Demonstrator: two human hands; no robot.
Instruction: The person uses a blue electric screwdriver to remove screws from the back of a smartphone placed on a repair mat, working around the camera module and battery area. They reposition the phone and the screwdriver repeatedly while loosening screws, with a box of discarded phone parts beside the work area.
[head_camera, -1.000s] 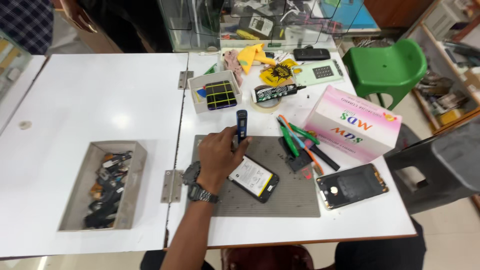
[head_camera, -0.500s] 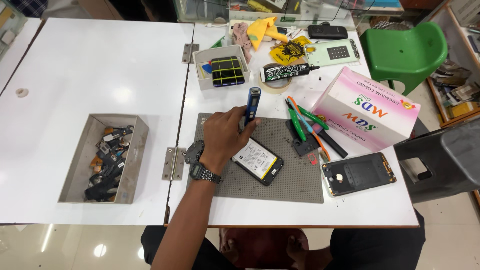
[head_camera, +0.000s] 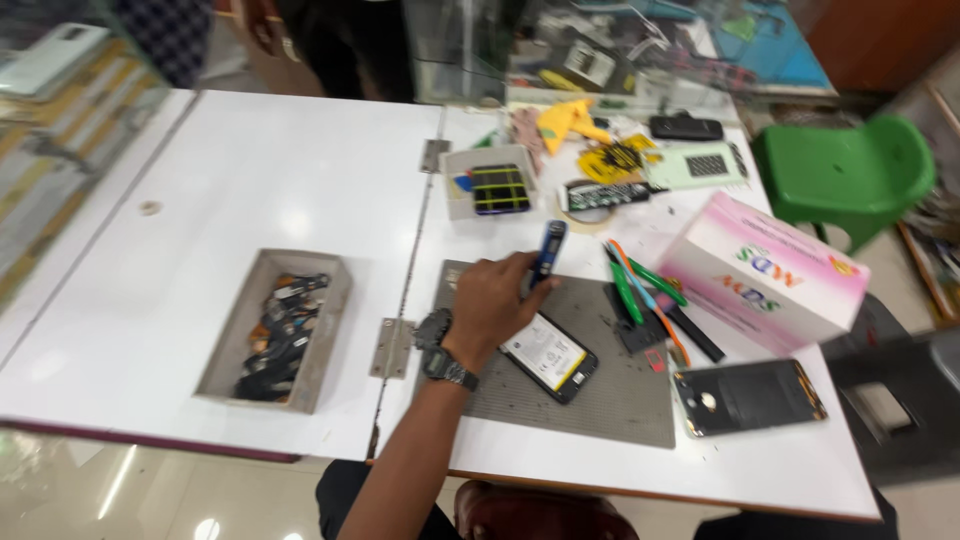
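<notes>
Blue tool (head_camera: 550, 250) pinched in left hand (head_camera: 495, 300), opened phone (head_camera: 550, 357) at five o'clock on grey mat (head_camera: 620, 400); right hand unseen.

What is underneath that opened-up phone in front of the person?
The opened phone with its yellow-labelled battery lies on a grey rectangular work mat, which rests on the white table. The left hand, gripping a blue pen-shaped tool, covers the phone's upper end, hiding what lies there.

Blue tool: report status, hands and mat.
Left hand gripping blue tool, tip raised over grey mat. Right hand out of view. Opened phone on mat beside hand. Green pliers lying alongside.
</notes>
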